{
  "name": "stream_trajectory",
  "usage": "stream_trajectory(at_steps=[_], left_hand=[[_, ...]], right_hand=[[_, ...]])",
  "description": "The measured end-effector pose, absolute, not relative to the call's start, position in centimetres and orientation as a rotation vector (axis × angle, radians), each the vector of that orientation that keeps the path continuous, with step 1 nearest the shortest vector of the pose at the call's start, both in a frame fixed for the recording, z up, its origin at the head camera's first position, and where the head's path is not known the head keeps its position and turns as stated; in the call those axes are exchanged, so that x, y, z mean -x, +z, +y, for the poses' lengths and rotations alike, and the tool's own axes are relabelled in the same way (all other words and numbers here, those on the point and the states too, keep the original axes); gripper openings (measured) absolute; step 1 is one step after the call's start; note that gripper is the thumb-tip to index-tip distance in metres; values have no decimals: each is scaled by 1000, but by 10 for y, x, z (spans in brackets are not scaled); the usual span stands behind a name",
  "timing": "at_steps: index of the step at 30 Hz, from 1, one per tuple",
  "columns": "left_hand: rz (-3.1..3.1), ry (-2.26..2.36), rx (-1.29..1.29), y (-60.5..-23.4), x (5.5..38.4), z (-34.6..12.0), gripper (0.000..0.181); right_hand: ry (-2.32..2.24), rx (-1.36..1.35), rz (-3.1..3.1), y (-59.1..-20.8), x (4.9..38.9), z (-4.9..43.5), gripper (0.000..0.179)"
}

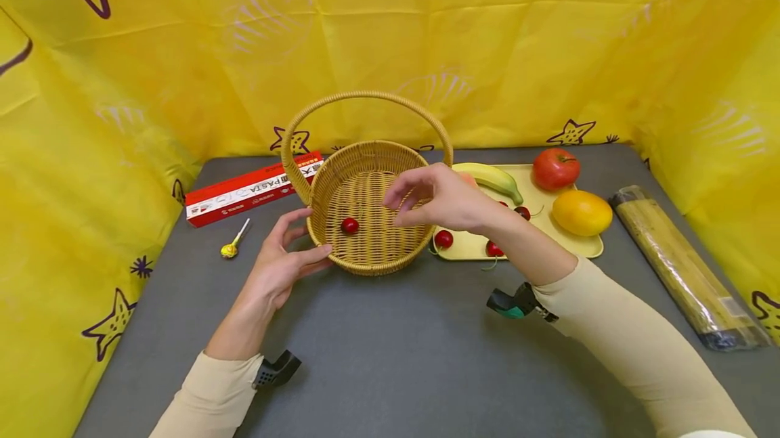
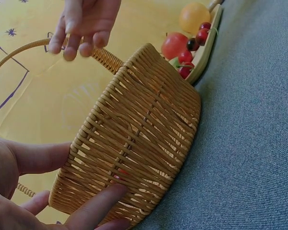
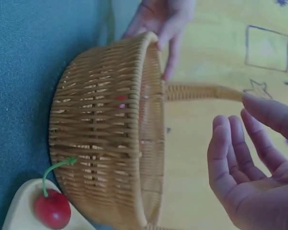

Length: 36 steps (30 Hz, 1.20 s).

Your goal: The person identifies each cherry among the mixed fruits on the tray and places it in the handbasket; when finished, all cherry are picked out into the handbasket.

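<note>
A round wicker basket (image 1: 373,258) with a tall hoop handle stands mid-table; one red cherry (image 1: 350,226) lies inside, left of centre. My left hand (image 1: 285,258) holds the basket's left side, with fingers on its wall and a digit at the rim. Above the basket's right part hovers my right hand (image 1: 447,200), fingers loosely bent and nothing between them. In the right wrist view, the right hand (image 3: 259,163) is apart from the basket wall (image 3: 96,120). The cherry shows only as red bits through the weave in both wrist views.
Right of the basket, a pale yellow tray (image 1: 542,248) bears a banana (image 1: 496,181), a red apple-like fruit (image 1: 556,169), a yellow mango-like fruit (image 1: 581,213) and several cherries. A red-white pasta box (image 1: 252,191) and lollipop (image 1: 230,248) lie left; a wrapped bamboo-coloured roll (image 1: 682,262) lies far right.
</note>
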State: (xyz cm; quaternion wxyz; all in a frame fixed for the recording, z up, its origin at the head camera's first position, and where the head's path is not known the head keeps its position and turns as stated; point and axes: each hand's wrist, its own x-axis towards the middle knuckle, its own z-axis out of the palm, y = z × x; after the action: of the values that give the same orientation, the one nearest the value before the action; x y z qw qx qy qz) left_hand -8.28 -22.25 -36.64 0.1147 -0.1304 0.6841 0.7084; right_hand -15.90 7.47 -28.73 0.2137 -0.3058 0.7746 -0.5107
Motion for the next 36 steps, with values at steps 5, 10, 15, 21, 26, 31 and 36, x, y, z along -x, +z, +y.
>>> stream_trajectory(at_steps=[5,10,15,21,26,31,36], left_hand=[[2005,2075,384,-367,84,-221,83],[2013,2058,381,-366,86,-221,83],[2015,2055,370,-366,85,-220,83],[2024,2063,385,-367,83,-222,83],[2028,2068,384,-367,82,-222,83],[2024,2074,384,-366,82,-222,83],[2021,2072,383,-366,83,-221,83]], right_hand=[[-1444,753,2213,-287,152,101,22],[-1457,590,2277,-295,148,129,19],[-1435,421,2330,-308,149,148,20],[-1369,312,2370,-331,152,152,23],[-1297,296,2400,-344,156,146,27],[-1189,302,2445,-351,160,138,31],[-1113,297,2469,-355,162,133,35]])
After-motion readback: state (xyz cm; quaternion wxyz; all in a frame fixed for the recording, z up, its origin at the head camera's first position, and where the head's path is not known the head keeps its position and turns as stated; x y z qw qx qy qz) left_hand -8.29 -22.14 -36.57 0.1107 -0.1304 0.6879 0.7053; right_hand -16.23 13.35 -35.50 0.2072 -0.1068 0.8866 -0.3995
